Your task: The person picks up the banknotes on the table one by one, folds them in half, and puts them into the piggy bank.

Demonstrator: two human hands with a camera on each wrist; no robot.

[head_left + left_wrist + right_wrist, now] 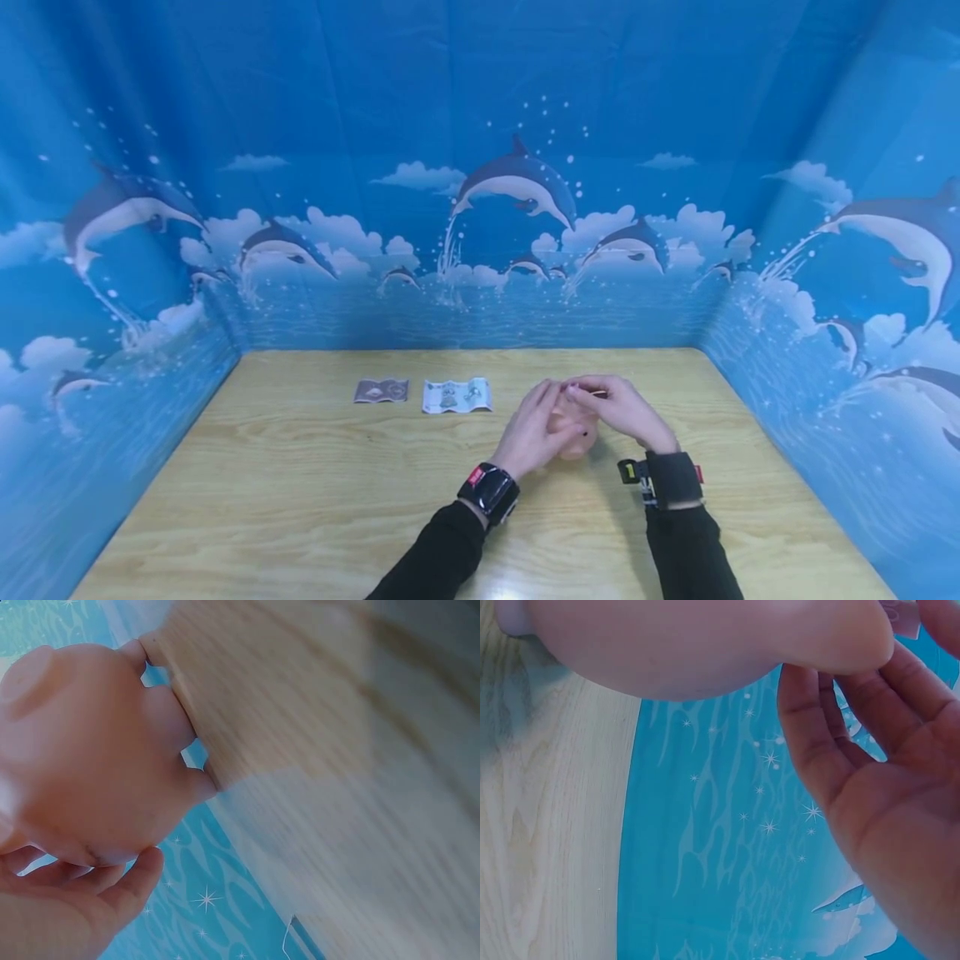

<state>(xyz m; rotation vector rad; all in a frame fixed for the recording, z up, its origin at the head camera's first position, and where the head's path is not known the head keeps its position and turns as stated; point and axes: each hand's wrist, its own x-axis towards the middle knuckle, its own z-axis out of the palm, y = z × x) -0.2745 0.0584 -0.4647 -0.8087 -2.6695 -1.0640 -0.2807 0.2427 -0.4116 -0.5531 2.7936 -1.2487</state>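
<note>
A pink piggy bank point(573, 447) stands on its short feet on the table, its round snout point(28, 679) at the upper left of the left wrist view. My left hand point(531, 429) holds it from the left side, thumb low and fingers reaching up towards its top. Above it, my right hand point(621, 408) pinches a small pinkish banknote point(904, 616) between thumb and fingers. In the right wrist view the note's printed end shows just behind the pig's ear point(855, 637); the rest of it is hidden.
To the left, a creased brownish banknote point(381, 391) and a larger pale banknote point(457, 396) lie flat, side by side. The wood-grain table point(300, 500) is enclosed at the back and sides by a blue dolphin-print curtain point(337, 317).
</note>
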